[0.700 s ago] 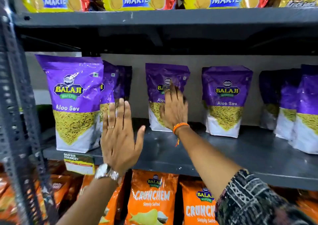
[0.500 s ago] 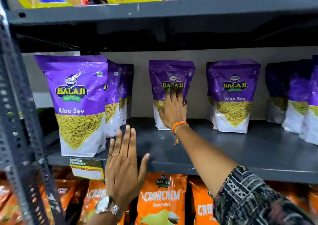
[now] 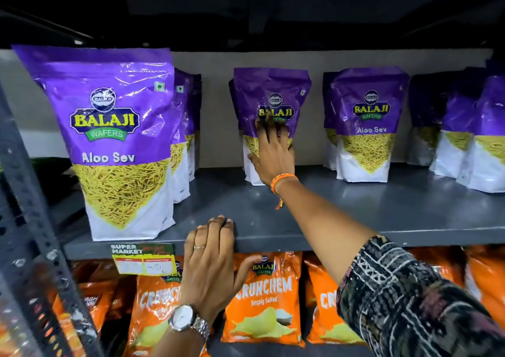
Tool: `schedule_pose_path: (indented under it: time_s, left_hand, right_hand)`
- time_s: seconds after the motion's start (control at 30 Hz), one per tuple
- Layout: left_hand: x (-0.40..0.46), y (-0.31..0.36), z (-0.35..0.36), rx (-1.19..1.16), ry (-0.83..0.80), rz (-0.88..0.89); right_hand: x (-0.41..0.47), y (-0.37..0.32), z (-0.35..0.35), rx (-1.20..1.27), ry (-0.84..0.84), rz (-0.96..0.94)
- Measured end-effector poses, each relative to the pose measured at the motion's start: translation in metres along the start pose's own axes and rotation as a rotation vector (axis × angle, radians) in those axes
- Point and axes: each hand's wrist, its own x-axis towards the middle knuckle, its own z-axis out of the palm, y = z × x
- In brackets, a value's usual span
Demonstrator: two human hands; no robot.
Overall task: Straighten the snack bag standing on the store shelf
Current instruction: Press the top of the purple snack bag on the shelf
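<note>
A purple and white Aloo Sev snack bag (image 3: 269, 91) stands upright at the back middle of the grey shelf (image 3: 355, 214). My right hand (image 3: 273, 151) lies flat against its front, fingers spread over the logo, thumb at the bag's left lower side; it presses the bag and does not hold it. My left hand (image 3: 211, 258), with a ring and a wristwatch, rests with its fingertips on the shelf's front edge, holding nothing.
More of the same purple bags stand on the shelf: a large one (image 3: 114, 143) at the front left with others behind it, one (image 3: 366, 121) to the right, several at the far right. Orange crisp bags (image 3: 265, 296) fill the shelf below. A price tag (image 3: 143, 258) hangs on the edge.
My left hand dropped from mid-air onto the shelf's front edge. My right hand slid higher on the bag's front, and the bag now stands straighter. The view came closer.
</note>
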Motion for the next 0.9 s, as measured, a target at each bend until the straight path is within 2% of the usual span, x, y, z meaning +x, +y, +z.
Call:
schedule_pose_path:
  time_s: [0.23, 0.9]
  left_hand:
    - [0.000, 0.000, 0.002, -0.015, 0.068, 0.021]
    - [0.000, 0.002, -0.008, -0.041, 0.046, 0.020]
  right_hand:
    - [-0.011, -0.006, -0.014, -0.043, 0.017, 0.025]
    - [-0.125, -0.027, -0.118, 0.017, 0.120, -0.052]
